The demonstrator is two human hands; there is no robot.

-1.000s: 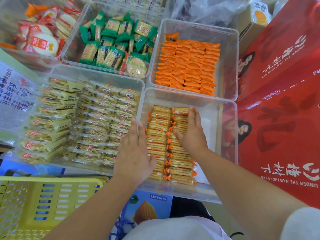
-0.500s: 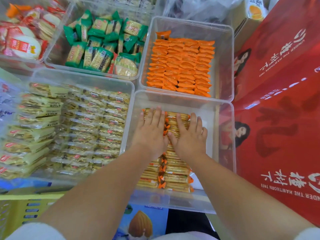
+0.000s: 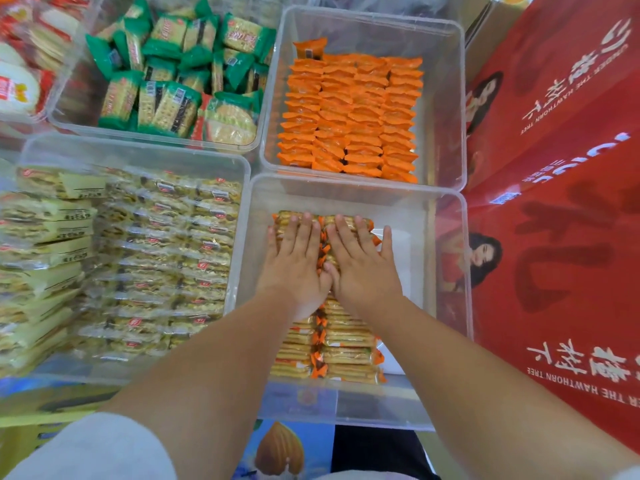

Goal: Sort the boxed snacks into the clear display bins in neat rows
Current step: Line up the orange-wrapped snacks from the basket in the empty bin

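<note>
Palms down, left hand and right hand press the cracker packs in a clear bin. Fingers lie straight.

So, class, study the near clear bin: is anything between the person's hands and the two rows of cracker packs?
Nothing visible. The left hand and right hand lie flat, fingers straight, directly on the cracker packs inside the clear bin, one hand on each row.

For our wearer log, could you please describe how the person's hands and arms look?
The left hand and right hand are bare: no gloves, rings or watch show. The forearms are uncovered; a pale grey sleeve covers the left upper arm.
</note>
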